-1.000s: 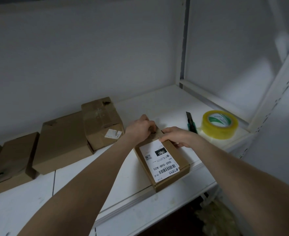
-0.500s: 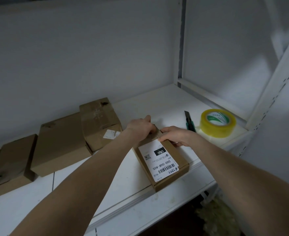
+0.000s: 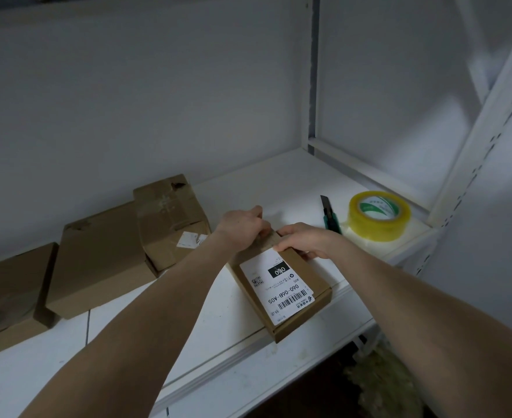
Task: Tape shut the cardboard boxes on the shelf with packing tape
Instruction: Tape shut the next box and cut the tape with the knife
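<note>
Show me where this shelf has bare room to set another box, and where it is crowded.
Bare shelf lies behind the left hand and right hand, between the taped box and the utility knife. More lies front-left, before the large flat box. Crowded: the right corner with the packing tape roll, and the labelled box both hands hold.

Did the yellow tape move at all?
No. The tape lies where it was, just right of the knife on the shelf. The left hand and right hand hold the box instead.
</note>
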### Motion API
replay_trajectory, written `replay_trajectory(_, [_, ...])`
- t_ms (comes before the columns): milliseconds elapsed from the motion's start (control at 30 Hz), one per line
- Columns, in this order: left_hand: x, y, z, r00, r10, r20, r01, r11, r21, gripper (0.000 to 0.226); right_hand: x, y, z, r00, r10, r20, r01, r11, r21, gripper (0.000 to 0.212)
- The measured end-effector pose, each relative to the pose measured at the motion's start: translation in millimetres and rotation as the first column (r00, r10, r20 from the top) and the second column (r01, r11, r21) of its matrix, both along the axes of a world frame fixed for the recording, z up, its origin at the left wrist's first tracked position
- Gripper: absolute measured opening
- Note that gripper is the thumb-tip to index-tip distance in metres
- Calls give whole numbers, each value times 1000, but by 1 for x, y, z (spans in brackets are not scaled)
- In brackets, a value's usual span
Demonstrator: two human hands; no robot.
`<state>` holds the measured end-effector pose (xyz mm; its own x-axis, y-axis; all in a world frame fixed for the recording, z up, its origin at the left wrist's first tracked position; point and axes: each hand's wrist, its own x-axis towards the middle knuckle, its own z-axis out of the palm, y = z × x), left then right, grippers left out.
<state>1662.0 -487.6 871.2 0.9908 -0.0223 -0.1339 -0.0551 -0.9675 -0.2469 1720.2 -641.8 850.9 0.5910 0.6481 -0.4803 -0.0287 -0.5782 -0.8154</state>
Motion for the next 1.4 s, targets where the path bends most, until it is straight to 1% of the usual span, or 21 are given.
replay_trajectory(167, [2, 1, 3, 998, -57, -19, 57, 998, 10, 29, 1, 1, -1, 1000, 5, 10, -5, 1000, 0, 21])
replay_trajectory(333, [1, 6, 2, 999, -47, -13, 46, 997, -68, 22, 3, 2, -4, 999, 20, 35, -19, 1000, -16, 20])
replay_trajectory(467, [0, 6, -1, 998, -35, 45, 39, 994, -105, 21, 4, 2, -6, 1000, 13, 26, -13, 1000, -9, 18])
replay_trajectory(600, [0, 12, 3, 995, 31, 92, -10, 975, -221, 18, 6, 1, -9, 999, 10, 41, -9, 1000, -19, 23])
replay_trajectory(733, [-2, 12, 0, 990, 105, 95, -77, 963, -260, 19, 4, -1, -7, 998, 10, 68, -7, 999, -38, 25])
replay_trajectory(833, [-4, 9, -10, 976, 174, 128, -124, 937, -326, 18, 2, 1, -7, 997, -28, 71, 28, 1000, 5, 30])
replay_trajectory(900, [-5, 8, -13, 969, 207, 134, -143, 915, -377, 18, 3, 8, -11, 971, -126, 202, 111, 990, 86, 32])
replay_trajectory(933, [-5, 7, -13, 966, 221, 137, -151, 906, -395, 18, 4, 13, -12, 943, -165, 289, 138, 984, 110, 25])
replay_trajectory(967, [-6, 6, -14, 962, 234, 139, -160, 899, -408, 18, 3, 18, -12, 918, -173, 357, 142, 984, 111, 17])
replay_trajectory(1000, [-7, 5, -14, 959, 248, 139, -169, 891, -421, 18, 3, 23, -15, 901, -159, 403, 132, 987, 93, 16])
replay_trajectory(1033, [-7, 3, -15, 955, 261, 138, -177, 882, -437, 18, 3, 27, -17, 891, -144, 430, 127, 990, 69, 20])
replay_trajectory(1100, [-8, 2, -19, 950, 281, 137, -186, 860, -475, 18, 3, 31, -18, 886, -146, 440, 149, 988, 28, 22])
replay_trajectory(1167, [-10, 2, -20, 942, 306, 141, -189, 827, -530, 16, 2, 33, -19, 892, -163, 421, 175, 985, 10, 16])
replay_trajectory(1267, [-14, 5, -21, 932, 336, 134, -178, 747, -640, 14, 3, 38, -19, 897, -170, 408, 196, 980, -23, 4])
replay_trajectory(1333, [-19, 5, -21, 938, 325, 124, -161, 721, -673, 21, 6, 40, -16, 908, -168, 384, 202, 978, -50, 11])
replay_trajectory(1400, [-22, 6, -25, 950, 294, 107, -152, 733, -663, 29, 8, 42, -12, 919, -160, 361, 199, 977, -73, 14])
